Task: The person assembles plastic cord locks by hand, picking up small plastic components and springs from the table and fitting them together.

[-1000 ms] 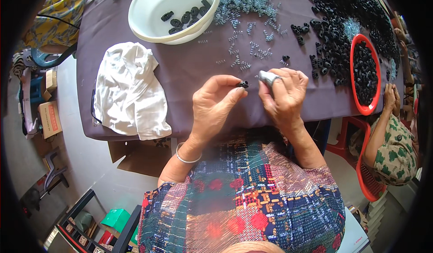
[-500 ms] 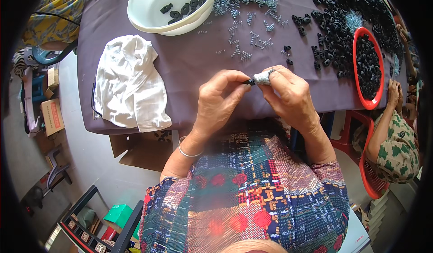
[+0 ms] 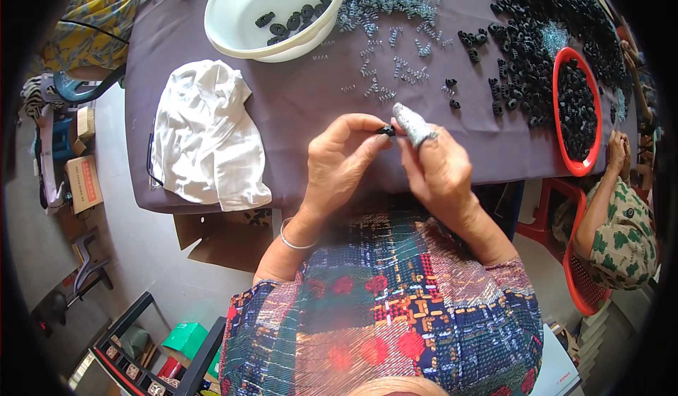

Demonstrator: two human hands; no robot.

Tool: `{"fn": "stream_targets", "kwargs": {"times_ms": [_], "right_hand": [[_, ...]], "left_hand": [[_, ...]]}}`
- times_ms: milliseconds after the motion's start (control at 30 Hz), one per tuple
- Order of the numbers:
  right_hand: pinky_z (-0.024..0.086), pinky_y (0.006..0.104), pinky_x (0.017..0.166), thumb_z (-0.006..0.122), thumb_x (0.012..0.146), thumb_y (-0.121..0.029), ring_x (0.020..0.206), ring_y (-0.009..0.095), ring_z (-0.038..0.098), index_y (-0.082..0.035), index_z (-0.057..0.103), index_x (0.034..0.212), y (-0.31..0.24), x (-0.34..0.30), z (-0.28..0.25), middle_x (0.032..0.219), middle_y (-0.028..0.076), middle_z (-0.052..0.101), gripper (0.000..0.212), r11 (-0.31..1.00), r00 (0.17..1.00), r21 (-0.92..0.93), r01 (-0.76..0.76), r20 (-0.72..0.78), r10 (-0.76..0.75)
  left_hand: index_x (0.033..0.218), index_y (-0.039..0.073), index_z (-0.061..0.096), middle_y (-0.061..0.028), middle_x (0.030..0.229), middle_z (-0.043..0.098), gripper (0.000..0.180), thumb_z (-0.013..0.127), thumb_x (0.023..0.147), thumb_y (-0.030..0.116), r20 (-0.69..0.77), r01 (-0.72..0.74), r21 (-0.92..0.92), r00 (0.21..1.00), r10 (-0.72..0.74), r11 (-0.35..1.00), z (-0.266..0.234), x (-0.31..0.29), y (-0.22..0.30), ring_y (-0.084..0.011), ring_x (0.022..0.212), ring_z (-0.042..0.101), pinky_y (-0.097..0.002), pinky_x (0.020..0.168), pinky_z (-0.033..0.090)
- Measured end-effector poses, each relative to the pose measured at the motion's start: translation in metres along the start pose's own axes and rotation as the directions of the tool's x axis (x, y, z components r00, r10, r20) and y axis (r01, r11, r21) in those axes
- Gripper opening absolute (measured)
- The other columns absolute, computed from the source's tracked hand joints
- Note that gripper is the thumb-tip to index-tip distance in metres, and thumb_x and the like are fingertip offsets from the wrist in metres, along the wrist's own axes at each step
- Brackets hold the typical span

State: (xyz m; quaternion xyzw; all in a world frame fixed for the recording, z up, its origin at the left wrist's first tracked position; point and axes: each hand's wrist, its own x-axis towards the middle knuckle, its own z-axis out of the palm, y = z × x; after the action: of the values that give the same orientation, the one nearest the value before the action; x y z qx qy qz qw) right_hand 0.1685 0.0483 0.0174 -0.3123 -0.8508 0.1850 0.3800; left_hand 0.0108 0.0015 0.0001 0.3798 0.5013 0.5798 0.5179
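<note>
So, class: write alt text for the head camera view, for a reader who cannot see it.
Two hands meet over a purple-covered table: the left hand pinches a small black part against the right hand, whose finger is wrapped. Nearby lie a white cloth and a white bowl.

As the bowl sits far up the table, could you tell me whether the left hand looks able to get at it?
Probably yes: bare cloth-covered table lies between the left hand and the white bowl.
</note>
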Motion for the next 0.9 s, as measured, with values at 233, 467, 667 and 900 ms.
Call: {"fn": "stream_targets", "kwargs": {"times_ms": [233,467,667,900], "right_hand": [[0.049,0.0439,0.089,0.065,0.070,0.007,0.102,0.037,0.061,0.009,0.059,0.109,-0.008,-0.002,0.009,0.114,0.023,0.061,0.040,0.997,0.998,0.067,0.042,-0.045,-0.039],[0.050,0.0370,0.073,0.069,0.072,0.007,0.085,0.030,0.059,0.004,0.064,0.099,0.041,-0.012,-0.027,0.093,0.016,0.061,0.027,0.946,0.944,-0.183,-0.266,-0.251,0.216],[0.049,0.0389,0.075,0.067,0.071,0.008,0.084,0.031,0.059,0.003,0.064,0.100,0.059,-0.006,-0.047,0.091,0.015,0.061,0.029,0.933,0.965,-0.276,-0.231,-0.185,0.184],[0.046,0.0384,0.076,0.072,0.070,-0.002,0.086,0.030,0.058,0.000,0.063,0.095,0.061,-0.007,-0.035,0.093,0.013,0.061,0.027,0.901,0.979,-0.384,-0.203,-0.112,0.173]], "left_hand": [[0.103,-0.005,0.061,-0.0073,0.097,0.066,0.015,0.061,0.088,-0.004,-0.082,-0.028,-0.177,0.997,0.014,0.984,-0.002,0.002,0.005,-0.0132,0.085,0.065,-0.0254,0.079,0.054],[0.104,-0.002,0.060,-0.0101,0.102,0.065,0.017,0.065,0.088,0.000,-0.028,0.009,-0.152,1.000,-0.014,0.988,-0.008,-0.001,0.001,-0.0143,0.082,0.065,-0.0254,0.077,0.054],[0.103,-0.003,0.061,-0.0075,0.101,0.064,0.015,0.063,0.088,-0.004,-0.016,0.031,-0.129,0.999,-0.033,0.991,-0.004,0.000,0.004,-0.0145,0.086,0.065,-0.0266,0.079,0.053],[0.103,-0.003,0.060,-0.0072,0.101,0.064,0.015,0.063,0.088,-0.003,-0.013,0.030,-0.100,0.999,-0.032,0.995,-0.004,0.000,0.003,-0.0140,0.086,0.064,-0.0261,0.079,0.053]]}}
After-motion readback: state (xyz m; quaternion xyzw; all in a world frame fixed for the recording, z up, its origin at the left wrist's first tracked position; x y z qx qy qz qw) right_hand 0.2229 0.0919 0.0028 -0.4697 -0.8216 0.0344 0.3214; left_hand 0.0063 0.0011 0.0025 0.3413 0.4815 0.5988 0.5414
